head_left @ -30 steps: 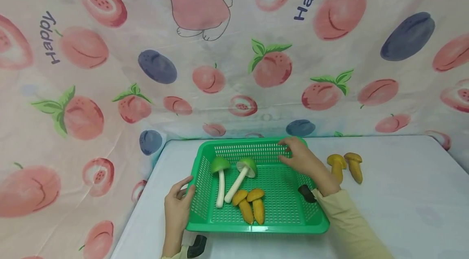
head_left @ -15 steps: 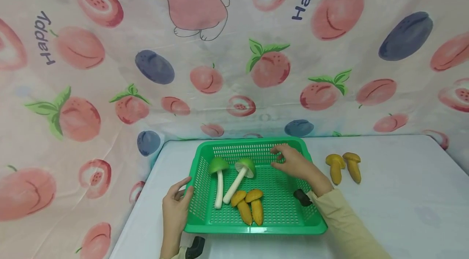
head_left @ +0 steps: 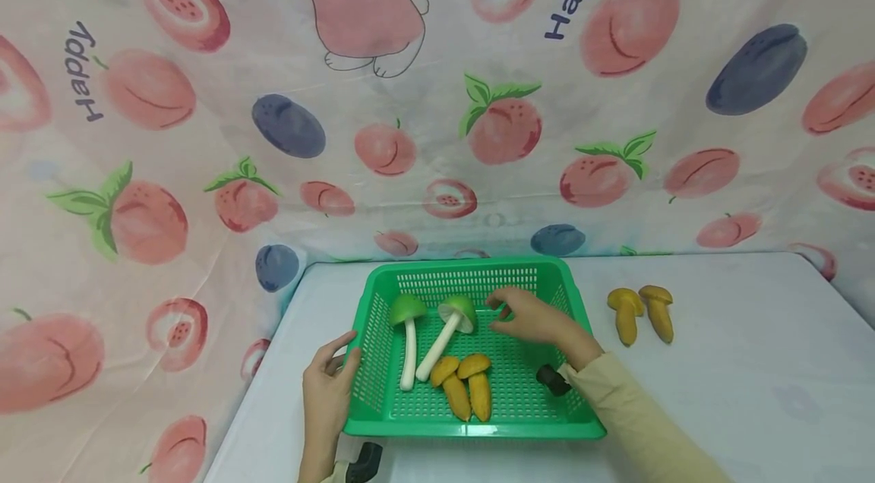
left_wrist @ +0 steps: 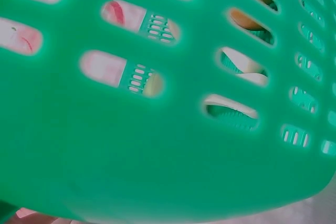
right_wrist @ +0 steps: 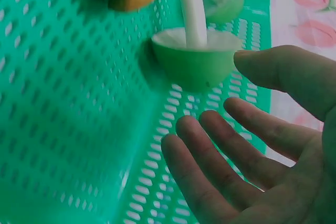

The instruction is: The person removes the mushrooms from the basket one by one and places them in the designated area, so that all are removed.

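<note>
A green plastic basket (head_left: 472,428) holds two toy mushrooms with green caps (head_left: 408,307) and long white stems (head_left: 437,348). Two yellow-brown mushrooms (head_left: 478,388) lie side by side near its front wall. My left hand (head_left: 328,392) touches the basket's left edge with thumb and fingers apart; the left wrist view shows mostly the basket's slotted wall (left_wrist: 131,150). Inside the basket, toward the right, my right hand (head_left: 529,316) hovers with loosely bent fingers. In the right wrist view its fingers (right_wrist: 231,145) are spread near a green mushroom cap (right_wrist: 194,69), with nothing between them.
Two more yellow-brown mushrooms (head_left: 659,314) lie on the white table (head_left: 738,361) right of the basket. A fruit-printed cloth (head_left: 437,126) hangs behind the table and along its left side. Dark wrist cameras (head_left: 552,380) sit at both cuffs.
My right hand has moved left and nearer, from the basket's back right corner to over its inside. The left hand stays at the left edge. The mushrooms keep their places.
</note>
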Available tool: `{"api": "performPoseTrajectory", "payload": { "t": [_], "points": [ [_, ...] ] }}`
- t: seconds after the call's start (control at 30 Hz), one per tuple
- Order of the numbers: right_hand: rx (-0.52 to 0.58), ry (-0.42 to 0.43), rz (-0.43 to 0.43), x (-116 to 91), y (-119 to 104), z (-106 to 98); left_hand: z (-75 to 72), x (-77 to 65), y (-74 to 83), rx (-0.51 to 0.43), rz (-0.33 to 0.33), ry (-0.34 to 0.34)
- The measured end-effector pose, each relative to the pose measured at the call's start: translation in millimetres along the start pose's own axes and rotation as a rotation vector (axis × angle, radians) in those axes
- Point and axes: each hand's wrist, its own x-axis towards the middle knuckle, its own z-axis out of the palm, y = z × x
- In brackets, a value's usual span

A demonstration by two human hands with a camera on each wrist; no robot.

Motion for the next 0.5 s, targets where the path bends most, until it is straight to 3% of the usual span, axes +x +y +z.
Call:
{"api": "performPoseTrajectory", "payload": {
  "t": [0.5],
  "points": [
    [0.049,-0.146,0.048,6,-10,19,-0.5,-1.0,0.9,0.031,0.002,0.001]
  ]
}}
